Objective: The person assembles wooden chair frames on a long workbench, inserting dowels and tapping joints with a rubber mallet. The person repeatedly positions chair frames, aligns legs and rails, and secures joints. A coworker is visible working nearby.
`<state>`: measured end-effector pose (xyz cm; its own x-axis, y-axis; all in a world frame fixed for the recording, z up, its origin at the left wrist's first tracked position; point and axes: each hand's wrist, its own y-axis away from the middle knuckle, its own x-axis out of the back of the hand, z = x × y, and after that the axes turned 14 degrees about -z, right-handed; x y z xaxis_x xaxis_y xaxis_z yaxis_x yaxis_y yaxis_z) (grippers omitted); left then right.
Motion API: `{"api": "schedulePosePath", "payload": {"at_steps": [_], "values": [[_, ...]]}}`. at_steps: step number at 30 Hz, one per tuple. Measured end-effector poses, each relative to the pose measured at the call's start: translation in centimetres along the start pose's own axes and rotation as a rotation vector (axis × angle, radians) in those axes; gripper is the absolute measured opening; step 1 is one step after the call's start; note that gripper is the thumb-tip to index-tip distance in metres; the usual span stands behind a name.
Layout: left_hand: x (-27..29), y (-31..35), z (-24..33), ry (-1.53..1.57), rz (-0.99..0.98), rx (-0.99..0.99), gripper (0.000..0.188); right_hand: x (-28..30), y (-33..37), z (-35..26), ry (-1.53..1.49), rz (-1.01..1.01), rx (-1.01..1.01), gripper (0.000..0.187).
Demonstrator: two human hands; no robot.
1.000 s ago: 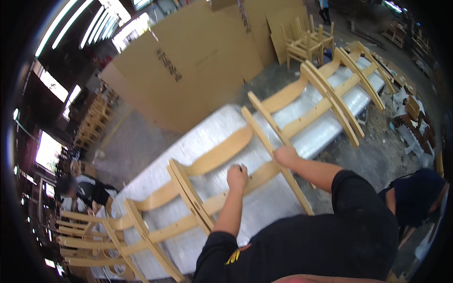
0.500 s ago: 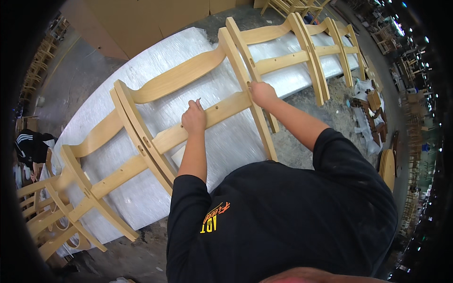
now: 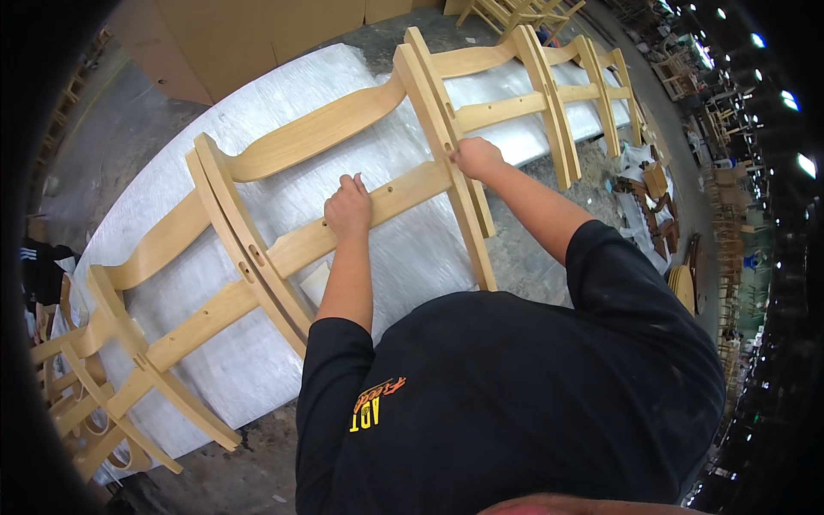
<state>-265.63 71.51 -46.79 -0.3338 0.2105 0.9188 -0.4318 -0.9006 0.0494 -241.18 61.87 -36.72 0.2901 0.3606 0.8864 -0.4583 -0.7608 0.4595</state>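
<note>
In front of me a pale wooden chair-back frame (image 3: 318,142) lies on a table, with a wide curved top rail and a lower rail (image 3: 403,190) dotted with small holes. My left hand (image 3: 348,208) is closed above the lower rail, near one hole; what its fingers hold, if anything, is hidden. My right hand (image 3: 478,160) is pinched at a slot in the frame's right upright (image 3: 436,116); whatever lies between those fingertips is too small to make out. Similar frames stand in line on both sides, such as a left one (image 3: 172,240) and a right one (image 3: 498,112).
Clear plastic film covers the long table (image 3: 283,94). Large cardboard (image 3: 223,43) stands behind it. Wooden chairs (image 3: 515,15) are at the far side. Wrapped dark parts (image 3: 648,202) lie on the floor to the right, and more frame parts (image 3: 86,403) crowd the left end.
The whole view has shifted slightly leftward and tilted. Both hands stay at nearly the same spots on the frame, the right one still at the upright's slot.
</note>
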Motion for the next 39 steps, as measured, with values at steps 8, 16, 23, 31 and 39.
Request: {"api": "schedulePosePath", "payload": {"at_steps": [8, 16, 23, 31, 39], "values": [[0.0, 0.2, 0.2, -0.008, 0.006, -0.012, 0.035, 0.9, 0.1, 0.6, 0.071, -0.061, 0.040, 0.035], [-0.5, -0.2, 0.2, -0.011, 0.024, -0.001, 0.036, 0.3, 0.0, 1.1, 0.067, 0.048, 0.106, 0.045], [-0.5, -0.1, 0.4, -0.026, -0.011, 0.015, 0.034, 0.0, 0.2, 0.9, 0.089, 0.028, 0.071, 0.040], [-0.4, 0.1, 0.2, -0.026, 0.028, 0.004, 0.035, -0.5, -0.1, 0.9, 0.004, 0.044, 0.080, 0.046], [-0.4, -0.1, 0.4, -0.015, 0.037, 0.000, 0.035, -1.6, -0.2, 1.1, 0.047, 0.155, 0.194, 0.032]]}}
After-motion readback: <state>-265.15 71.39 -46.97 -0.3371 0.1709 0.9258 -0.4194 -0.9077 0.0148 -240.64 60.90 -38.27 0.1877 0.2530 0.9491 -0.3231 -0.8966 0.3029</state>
